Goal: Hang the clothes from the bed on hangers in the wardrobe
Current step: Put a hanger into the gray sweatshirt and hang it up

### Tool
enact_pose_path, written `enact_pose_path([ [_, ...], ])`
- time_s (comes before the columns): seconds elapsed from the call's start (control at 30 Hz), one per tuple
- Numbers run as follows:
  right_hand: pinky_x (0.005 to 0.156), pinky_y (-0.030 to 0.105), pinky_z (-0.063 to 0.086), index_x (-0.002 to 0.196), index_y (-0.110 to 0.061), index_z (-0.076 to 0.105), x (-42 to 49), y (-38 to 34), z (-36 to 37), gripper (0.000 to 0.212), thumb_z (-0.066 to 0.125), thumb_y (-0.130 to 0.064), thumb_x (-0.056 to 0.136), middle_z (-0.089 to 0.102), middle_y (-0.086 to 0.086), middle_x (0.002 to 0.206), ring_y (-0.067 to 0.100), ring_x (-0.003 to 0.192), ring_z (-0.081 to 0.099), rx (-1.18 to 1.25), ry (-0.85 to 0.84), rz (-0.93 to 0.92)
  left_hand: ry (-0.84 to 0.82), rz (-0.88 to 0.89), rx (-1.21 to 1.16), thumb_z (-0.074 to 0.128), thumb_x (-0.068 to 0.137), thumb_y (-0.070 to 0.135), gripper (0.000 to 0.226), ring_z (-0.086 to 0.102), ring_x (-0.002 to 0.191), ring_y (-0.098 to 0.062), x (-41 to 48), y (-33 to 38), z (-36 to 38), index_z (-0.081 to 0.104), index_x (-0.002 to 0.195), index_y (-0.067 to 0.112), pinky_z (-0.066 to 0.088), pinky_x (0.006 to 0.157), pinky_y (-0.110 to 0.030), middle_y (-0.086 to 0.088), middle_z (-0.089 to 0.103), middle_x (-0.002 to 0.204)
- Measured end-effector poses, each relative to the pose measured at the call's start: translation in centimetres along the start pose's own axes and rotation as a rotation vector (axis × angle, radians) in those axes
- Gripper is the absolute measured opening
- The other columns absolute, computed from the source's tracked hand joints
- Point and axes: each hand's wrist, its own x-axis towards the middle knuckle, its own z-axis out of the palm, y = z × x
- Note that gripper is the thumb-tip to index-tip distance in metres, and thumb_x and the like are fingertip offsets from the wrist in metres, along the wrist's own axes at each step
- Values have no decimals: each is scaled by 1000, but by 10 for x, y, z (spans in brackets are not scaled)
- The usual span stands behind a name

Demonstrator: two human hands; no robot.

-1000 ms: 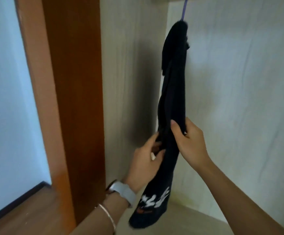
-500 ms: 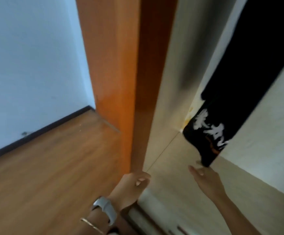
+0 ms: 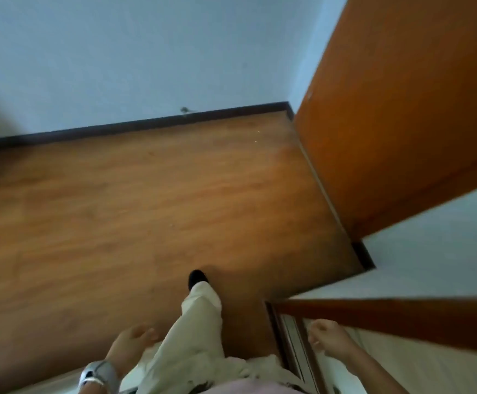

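Wooden floor point(image 3: 146, 200) fills my view; both hands, left point(image 3: 130, 346) and right point(image 3: 328, 338), hang empty with fingers loosely curled. Soft, light clothes should lift by their shoulders.

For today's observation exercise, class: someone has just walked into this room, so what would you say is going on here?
A person is looking down at a wooden floor, mid-step, one leg in pale trousers forward. Both hands are empty: the left hand, with a wristwatch, hangs by the leg, and the right hand is loosely curled beside the orange-brown wardrobe door. No clothes or hangers are in view, so the person appears to be between garments.
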Motion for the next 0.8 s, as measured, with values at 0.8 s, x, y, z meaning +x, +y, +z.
enact_pose_path([
  [0.8, 80, 17, 36, 104, 5, 67, 153, -573, 106, 26, 50, -10, 93, 62, 19, 121, 11, 99, 59, -951, -173, -394, 387, -596, -1059, 46, 94, 11, 27, 49, 60, -20, 116, 32, -227, 58, 113, -4, 36, 42, -19, -13, 58, 86],
])
